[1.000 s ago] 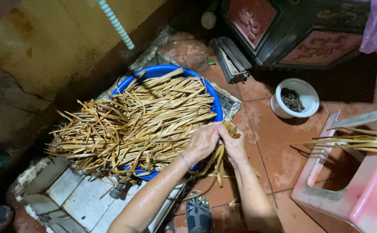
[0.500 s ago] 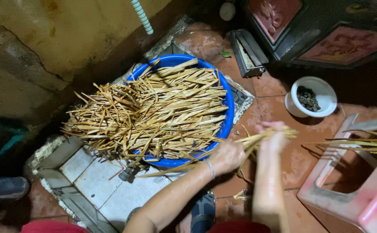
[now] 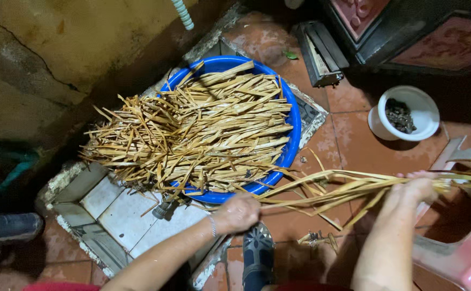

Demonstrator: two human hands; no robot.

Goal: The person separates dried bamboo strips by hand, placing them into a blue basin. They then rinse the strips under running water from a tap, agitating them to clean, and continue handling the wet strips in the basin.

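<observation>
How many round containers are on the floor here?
2: a blue basin heaped with dried strips by the wall, and a small white pot of dark bits to its right. Others may be hidden.

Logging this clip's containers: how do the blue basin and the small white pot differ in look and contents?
The blue basin is wide and shallow, heaped with long tan strips that overhang its rim; the white pot is much smaller and holds only a little dark material. The basin sits over a tiled floor recess, the pot on red floor tiles. Both are round and open-topped, and neither hand touches them.
</observation>
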